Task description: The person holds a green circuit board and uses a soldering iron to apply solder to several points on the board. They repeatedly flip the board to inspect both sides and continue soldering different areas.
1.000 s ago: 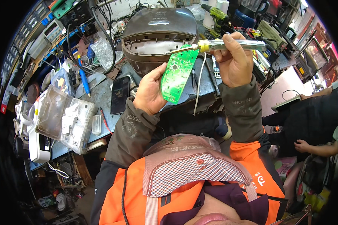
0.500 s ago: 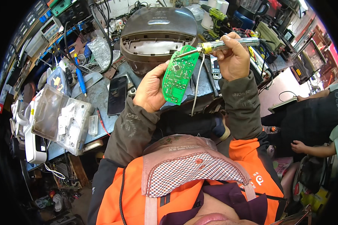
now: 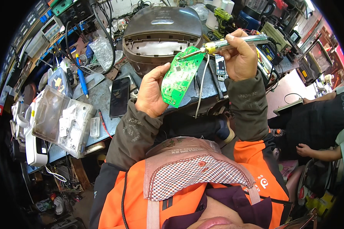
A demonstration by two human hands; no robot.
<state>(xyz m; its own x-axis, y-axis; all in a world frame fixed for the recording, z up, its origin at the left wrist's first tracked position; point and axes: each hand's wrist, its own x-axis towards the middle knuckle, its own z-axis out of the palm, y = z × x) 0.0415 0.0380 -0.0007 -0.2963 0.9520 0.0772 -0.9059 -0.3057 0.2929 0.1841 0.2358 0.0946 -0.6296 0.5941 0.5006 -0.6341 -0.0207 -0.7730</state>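
A green circuit board is held up in the air by its left edge in my left hand, its component side facing me. My right hand grips a soldering iron with a clear handle and a yellow collar. The iron's metal tip reaches over the upper part of the board; whether it touches a joint is too small to tell. Behind the board stands a dark brown rice cooker, a rectangular opening in its front showing a pale panel.
On the bench lie a black phone, an open clear parts case, a blue pen-shaped tool and a red test probe. A green cordless drill stands behind. Another person's hand shows at the right.
The circuit board has tilted slightly and its lower end has shifted left, with more glare on it. My right hand has turned a little, the iron's tip staying over the board's upper part.
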